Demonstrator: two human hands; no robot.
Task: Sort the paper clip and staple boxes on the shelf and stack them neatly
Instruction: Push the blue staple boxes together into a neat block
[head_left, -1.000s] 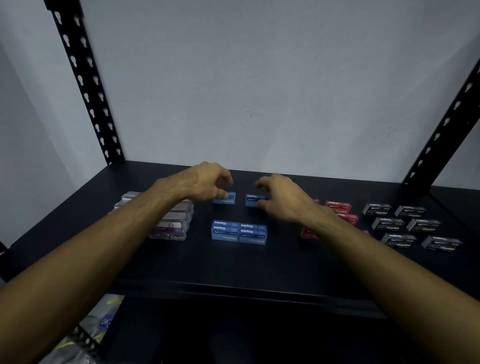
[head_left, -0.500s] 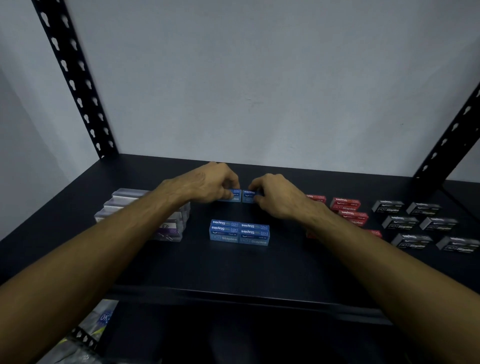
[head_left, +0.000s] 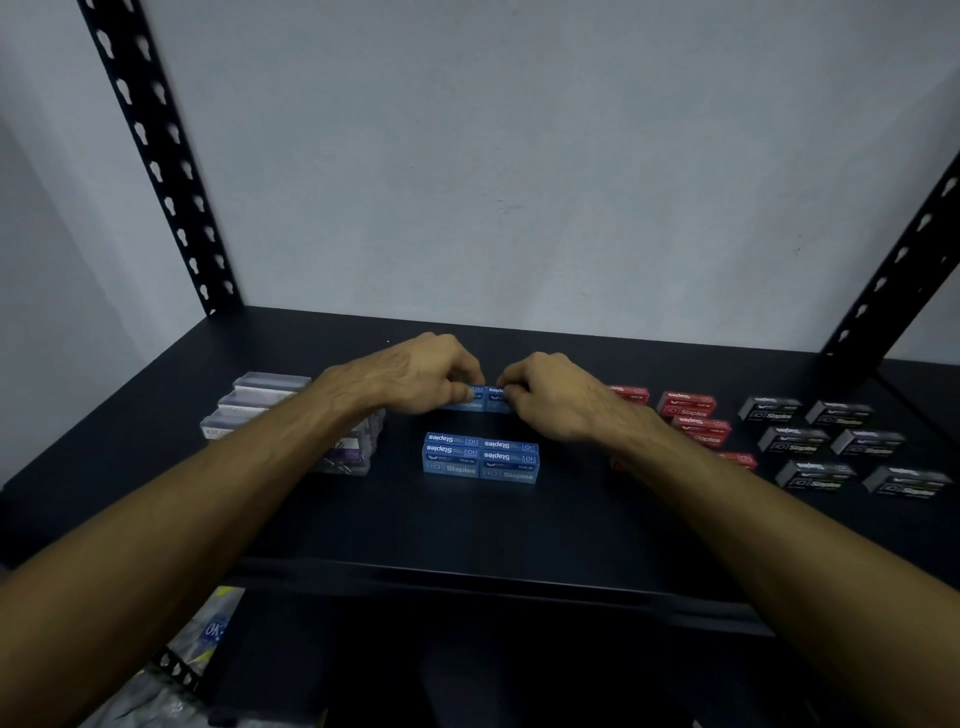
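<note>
Two small blue staple boxes sit side by side and touching at mid-shelf. My left hand (head_left: 415, 376) grips the left blue box (head_left: 471, 399) and my right hand (head_left: 558, 397) grips the right blue box (head_left: 496, 400). Nearer to me lies a neat block of several blue staple boxes (head_left: 480, 460). Clear paper clip boxes (head_left: 270, 397) are stacked at the left, partly behind my left forearm. Red staple boxes (head_left: 688, 408) lie right of my right hand, and black staple boxes (head_left: 826, 441) are spread out at the far right.
The black shelf board (head_left: 493, 525) ends in a front lip near me. Perforated black uprights stand at the back left (head_left: 156, 156) and back right (head_left: 893, 270). A white wall closes the back. Plastic packaging (head_left: 208, 639) shows on the level below at left.
My hands have come together, sliding the two separate blue boxes toward each other until they touch. The view has shifted slightly.
</note>
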